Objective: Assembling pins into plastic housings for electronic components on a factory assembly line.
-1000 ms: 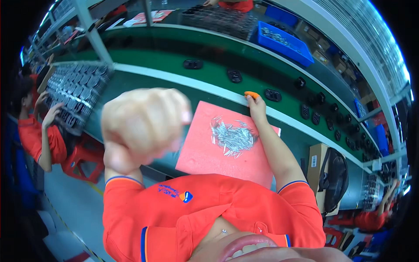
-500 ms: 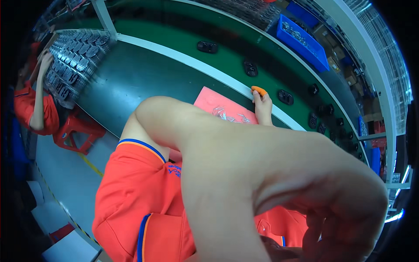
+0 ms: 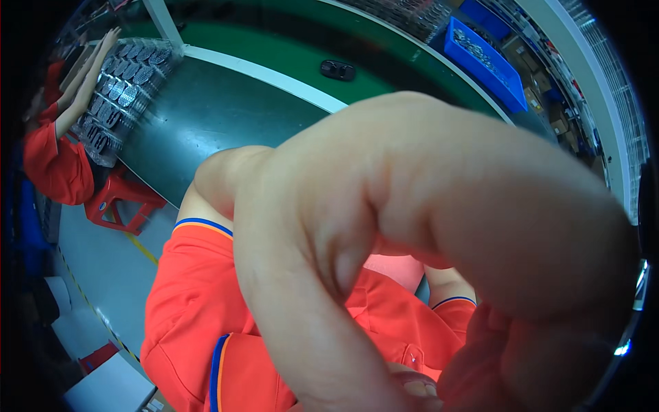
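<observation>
My left hand [image 3: 425, 172] is raised very close to the camera and fills the middle and right of the view. Its thumb and fingers curl into a ring, with the thumb tip low down near the bent fingers. What they grip, if anything, cannot be made out. Through the ring show a red shirt [image 3: 384, 309] and part of a pink pad [image 3: 395, 269]. A short stretch of my right forearm comes out of its red sleeve near the pad; my right hand itself is hidden behind the left.
A dark tabletop [image 3: 226, 117] borders a green conveyor belt [image 3: 261, 41] carrying a black oval part [image 3: 336, 69]. Beyond stands a blue bin [image 3: 484, 65] of small metal pieces. At left, a co-worker's hands are above stacked clear trays [image 3: 130, 75], near a red stool [image 3: 123, 202].
My left hand has risen and come closer, now covering more belt and most of the pink pad. My right hand, with orange finger covers, has gone out of sight. The co-worker's hands have moved up.
</observation>
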### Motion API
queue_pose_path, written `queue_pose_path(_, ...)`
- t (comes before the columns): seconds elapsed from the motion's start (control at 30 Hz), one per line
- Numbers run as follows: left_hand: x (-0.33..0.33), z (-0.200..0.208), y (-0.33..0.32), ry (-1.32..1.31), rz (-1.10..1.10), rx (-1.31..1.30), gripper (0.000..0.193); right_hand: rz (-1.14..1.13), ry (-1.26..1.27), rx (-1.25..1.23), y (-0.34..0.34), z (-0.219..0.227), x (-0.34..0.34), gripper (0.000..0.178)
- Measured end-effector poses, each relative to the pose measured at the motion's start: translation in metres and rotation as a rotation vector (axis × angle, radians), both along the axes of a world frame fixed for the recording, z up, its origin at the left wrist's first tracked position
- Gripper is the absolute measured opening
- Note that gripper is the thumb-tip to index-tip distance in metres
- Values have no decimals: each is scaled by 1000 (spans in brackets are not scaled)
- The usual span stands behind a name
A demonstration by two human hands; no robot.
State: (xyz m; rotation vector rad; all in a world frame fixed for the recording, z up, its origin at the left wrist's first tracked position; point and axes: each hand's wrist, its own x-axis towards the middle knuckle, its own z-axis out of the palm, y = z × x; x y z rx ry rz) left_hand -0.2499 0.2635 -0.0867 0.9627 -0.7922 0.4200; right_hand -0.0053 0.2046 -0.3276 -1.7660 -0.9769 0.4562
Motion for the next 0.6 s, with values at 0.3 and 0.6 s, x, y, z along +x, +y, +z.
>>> queue_pose_path(0.3,-17,-5,22,91,29,-11,12,-4,345,10,15,12,-3,29)
queue_pose_path(0.6,51,-75,63,278,866,599,18,674,112,-147,8,114,-35,21)
